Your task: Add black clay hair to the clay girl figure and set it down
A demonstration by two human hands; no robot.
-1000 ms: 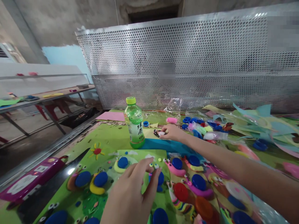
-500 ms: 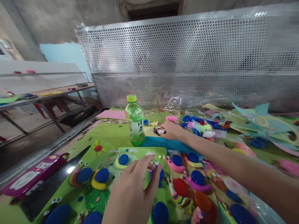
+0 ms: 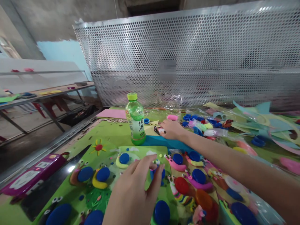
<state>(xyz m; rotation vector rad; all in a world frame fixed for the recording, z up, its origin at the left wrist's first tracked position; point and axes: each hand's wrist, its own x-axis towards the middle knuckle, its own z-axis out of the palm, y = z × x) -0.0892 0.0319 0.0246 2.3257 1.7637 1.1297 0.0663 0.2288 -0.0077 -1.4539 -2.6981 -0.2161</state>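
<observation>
My left hand (image 3: 138,190) hovers over the green card, thumb and index finger apart. Just beyond its fingertips is a small blue clay snail (image 3: 157,173), partly covered by the hand. My right hand (image 3: 172,129) reaches far forward, fingers curled at a small black-and-white clay piece (image 3: 159,130) on a pale sheet; its fingertips are partly hidden. Around the left hand sit clay snails with round shells, such as a yellow one (image 3: 99,181) and a pink one (image 3: 176,164). A red-shelled snail (image 3: 181,186) has a striped body. A green tea bottle (image 3: 136,120) stands left of my right hand.
A purple pencil case (image 3: 35,173) and a dark, shiny flat object (image 3: 53,181) lie at left. Blue lids (image 3: 194,118), plastic bags and cut paper scraps (image 3: 264,122) spread at right. A perforated metal panel (image 3: 199,59) rises behind the table.
The view has shifted very slightly. Both hands keep nearly the same place, the right one still at the black-and-white clay piece.
</observation>
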